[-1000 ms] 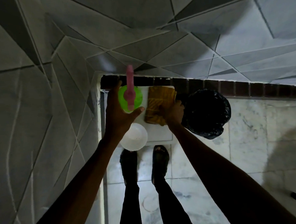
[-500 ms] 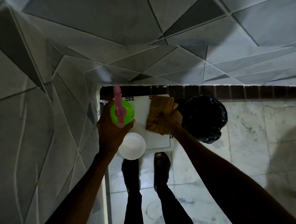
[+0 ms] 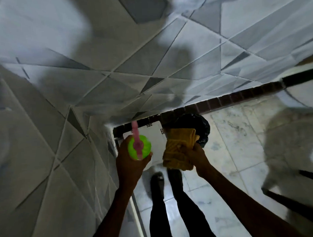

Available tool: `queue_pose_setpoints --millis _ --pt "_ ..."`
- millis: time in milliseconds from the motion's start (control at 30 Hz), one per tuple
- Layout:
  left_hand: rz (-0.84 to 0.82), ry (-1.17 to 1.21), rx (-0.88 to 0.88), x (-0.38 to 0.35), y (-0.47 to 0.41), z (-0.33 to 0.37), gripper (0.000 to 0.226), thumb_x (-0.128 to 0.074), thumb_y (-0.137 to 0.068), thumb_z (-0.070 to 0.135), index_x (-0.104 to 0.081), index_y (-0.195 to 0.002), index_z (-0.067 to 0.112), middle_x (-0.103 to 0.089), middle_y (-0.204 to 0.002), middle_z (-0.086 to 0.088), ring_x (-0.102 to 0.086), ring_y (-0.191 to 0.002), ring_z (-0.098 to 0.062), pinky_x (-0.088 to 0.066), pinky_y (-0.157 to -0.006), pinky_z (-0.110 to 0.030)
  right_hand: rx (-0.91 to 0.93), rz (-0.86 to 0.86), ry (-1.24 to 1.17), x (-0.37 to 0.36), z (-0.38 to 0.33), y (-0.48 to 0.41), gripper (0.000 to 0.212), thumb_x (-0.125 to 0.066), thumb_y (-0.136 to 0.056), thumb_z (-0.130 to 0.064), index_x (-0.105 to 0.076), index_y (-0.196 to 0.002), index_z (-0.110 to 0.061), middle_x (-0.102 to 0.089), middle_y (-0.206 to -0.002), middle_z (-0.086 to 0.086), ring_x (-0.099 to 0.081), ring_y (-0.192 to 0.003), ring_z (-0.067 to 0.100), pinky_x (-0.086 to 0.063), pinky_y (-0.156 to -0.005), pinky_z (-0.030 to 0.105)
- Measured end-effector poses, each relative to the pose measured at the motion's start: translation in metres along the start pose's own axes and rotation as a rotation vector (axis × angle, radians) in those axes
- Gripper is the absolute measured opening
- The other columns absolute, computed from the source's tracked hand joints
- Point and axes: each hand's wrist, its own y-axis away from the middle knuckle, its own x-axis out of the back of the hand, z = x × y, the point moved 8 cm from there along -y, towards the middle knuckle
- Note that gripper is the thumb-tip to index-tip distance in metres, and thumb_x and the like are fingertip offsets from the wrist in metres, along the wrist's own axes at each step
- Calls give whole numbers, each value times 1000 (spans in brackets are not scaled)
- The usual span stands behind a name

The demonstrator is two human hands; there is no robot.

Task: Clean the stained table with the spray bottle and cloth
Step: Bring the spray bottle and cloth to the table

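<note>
Between my two hands sits the small white table, tucked into the corner under the tiled wall. My left hand wraps its fingers round the green spray bottle, with the pink nozzle pointing away from the palm toward the wall. My right hand is clenched on the bunched yellow cloth, which sticks out ahead of the knuckles over the table's right edge. Just beyond the cloth lies a black bag. Below both wrists, dark shoes stand on the marble floor. Blur keeps me from telling whether bottle or cloth touches the table.
</note>
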Motion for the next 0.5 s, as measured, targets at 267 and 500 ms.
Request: queue_pose_setpoints --millis 267,500 --pt "-323 -90 -193 -46 103 152 69 -94 -55 23 -55 -100 58 -64 -96 32 -60 -89 10 -50 -82 -17 26 294 -410 111 4 201 12 -67 -96 -16 -69 -108 -13 -75 -104 9 -73 -91 23 -60 -77 35" --pt "-684 -138 -440 -119 227 224 63 -88 -53 40 -59 -108 42 -68 -103 14 -66 -99 -13 -54 -85 -41 20 617 -667 212 99 343 18 -72 -93 -22 -71 -109 -14 -78 -103 7 -75 -94 27 -60 -89 52"
